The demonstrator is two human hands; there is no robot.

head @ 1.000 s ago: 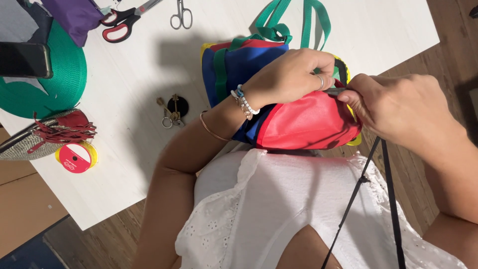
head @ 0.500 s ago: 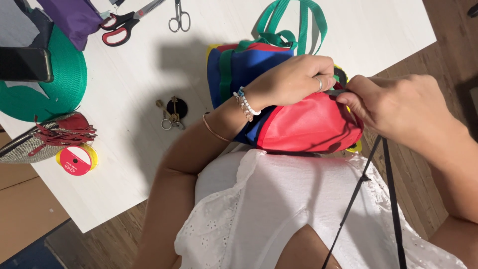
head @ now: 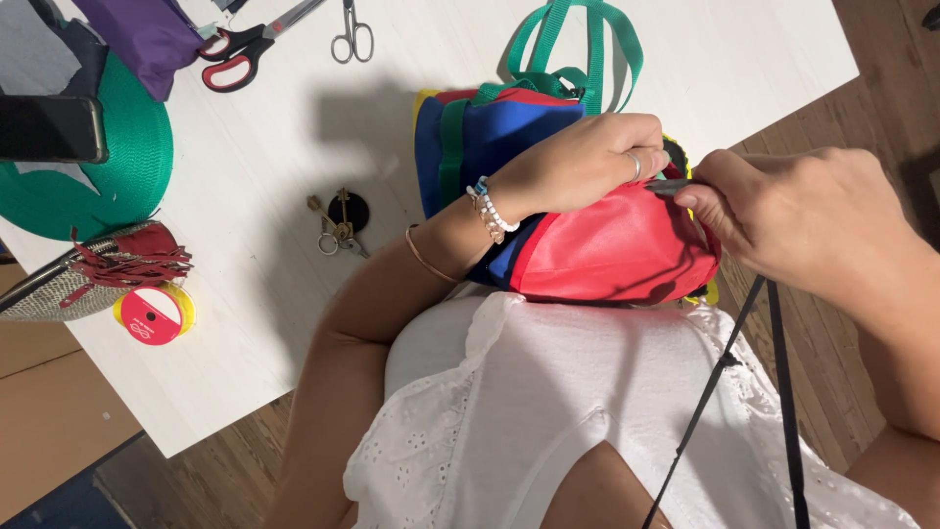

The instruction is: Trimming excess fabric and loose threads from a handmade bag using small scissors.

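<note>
Red, blue and green fabric bag [head: 587, 245] sits at the desk's [head: 255, 274] near edge, against the person's chest. Since a second ago it has shifted slightly toward the far edge; hands barely moved, so the work looks unhurried. Left hand [head: 587, 157] presses closed on the bag top; right hand [head: 803, 211] pinches a small dark piece, unclear what. Keys [head: 338, 230], scissors [head: 245, 44], green strap roll [head: 127, 167], red tape spool [head: 152, 315] lie well apart toward the left edge; nothing obstructs.
</note>
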